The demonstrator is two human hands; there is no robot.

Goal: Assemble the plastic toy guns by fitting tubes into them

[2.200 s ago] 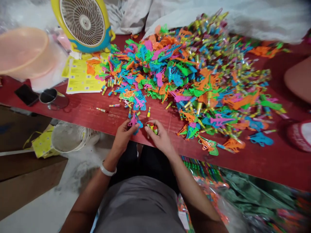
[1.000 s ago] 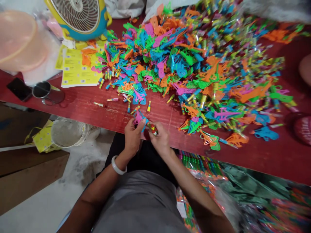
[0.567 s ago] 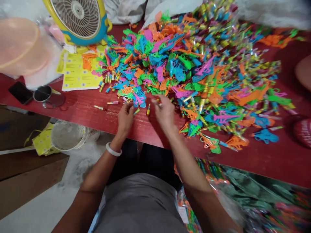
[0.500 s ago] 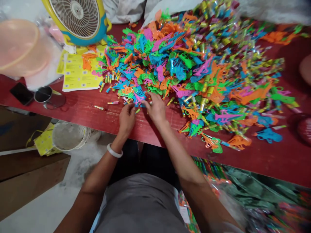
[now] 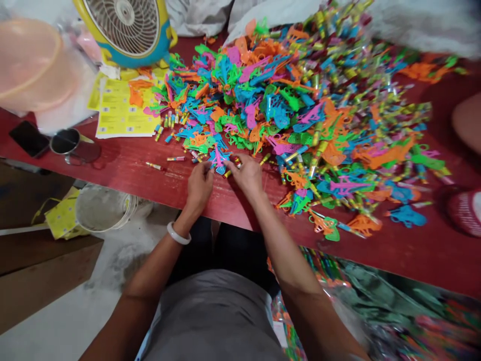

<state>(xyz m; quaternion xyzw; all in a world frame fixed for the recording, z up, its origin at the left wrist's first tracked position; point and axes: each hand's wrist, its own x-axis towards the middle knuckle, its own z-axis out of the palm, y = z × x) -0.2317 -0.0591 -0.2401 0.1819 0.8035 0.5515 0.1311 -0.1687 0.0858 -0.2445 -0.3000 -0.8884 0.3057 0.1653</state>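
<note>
Just in front of me, between my hands, sits a pink plastic toy piece with a blue toy piece that ends in a mesh paddle. My left hand has thumb and forefinger bent together at the left edge of the blue piece. From the other side my right hand pinches the right edge, its thumb pointing inward. A short yellow tube lies by the right thumb; whether that hand holds it is unclear. Past my fingertips begins a big heap of toy pieces in pink, blue, green and orange.
Many small wrapped tubes mix into the heap's right side. At left are a fan, yellow printed sheets, a metal mug, a phone and a pink basin. A bucket stands below the table edge.
The blue and pink pieces have come nearer to me, and the blue mesh end now shows between my hands. Both hands have shifted slightly right. The view has tilted a little.
</note>
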